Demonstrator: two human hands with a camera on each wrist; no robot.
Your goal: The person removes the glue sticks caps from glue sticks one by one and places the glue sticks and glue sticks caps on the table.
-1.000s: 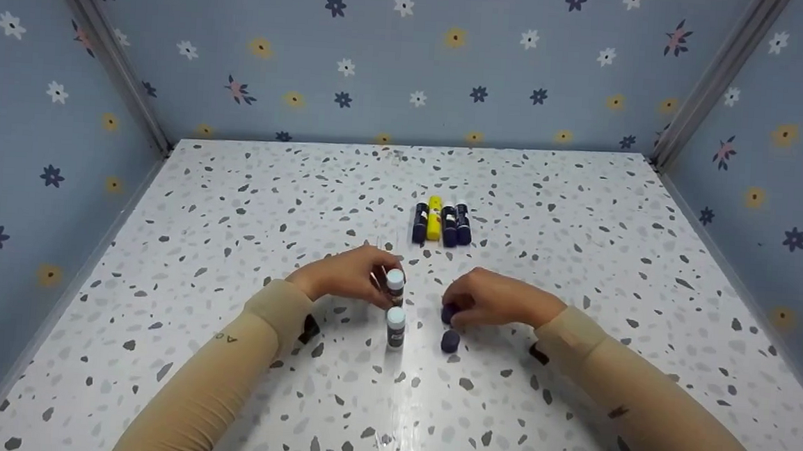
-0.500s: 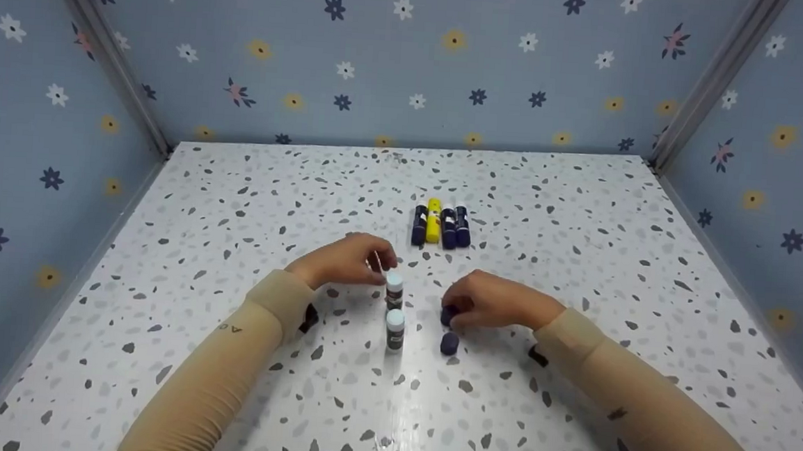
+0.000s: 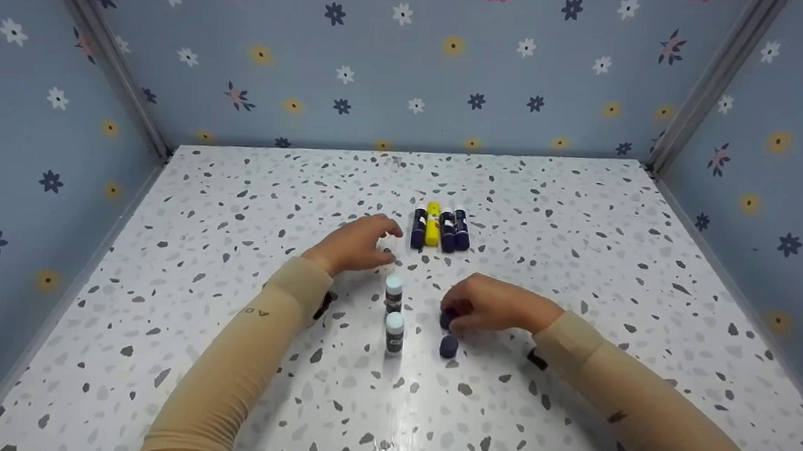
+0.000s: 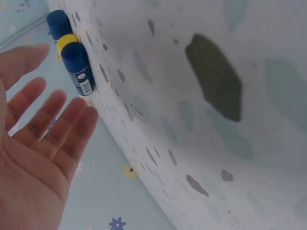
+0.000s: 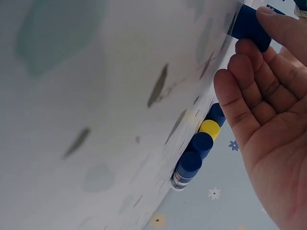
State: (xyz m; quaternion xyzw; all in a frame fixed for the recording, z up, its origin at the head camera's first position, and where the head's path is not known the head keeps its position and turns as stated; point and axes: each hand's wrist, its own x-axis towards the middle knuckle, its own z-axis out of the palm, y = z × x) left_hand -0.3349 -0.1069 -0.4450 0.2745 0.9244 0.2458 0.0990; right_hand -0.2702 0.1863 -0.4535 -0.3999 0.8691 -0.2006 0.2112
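Observation:
My left hand (image 3: 358, 244) is held above the table with fingers spread and nothing in them, left of a row of lying glue sticks. In that row are a yellow glue stick (image 3: 432, 225) and several dark blue ones, such as the leftmost blue glue stick (image 3: 418, 230). Two glue sticks with pale tops stand upright in the middle, a farther one (image 3: 394, 295) and a nearer one (image 3: 394, 335). My right hand (image 3: 493, 303) pinches a dark blue cap (image 5: 250, 28) at the tabletop between thumb and fingers. Just nearer stands a second blue cap (image 3: 448, 347).
The speckled white table (image 3: 259, 391) is bounded by a flowered blue back wall (image 3: 377, 50) and side walls. The lying glue sticks are beyond both hands. Grey corner posts (image 3: 713, 84) stand at the back.
My left hand has let go of the farther upright glue stick and moved away, toward the lying row, its fingers opening. The right hand stays on the cap.

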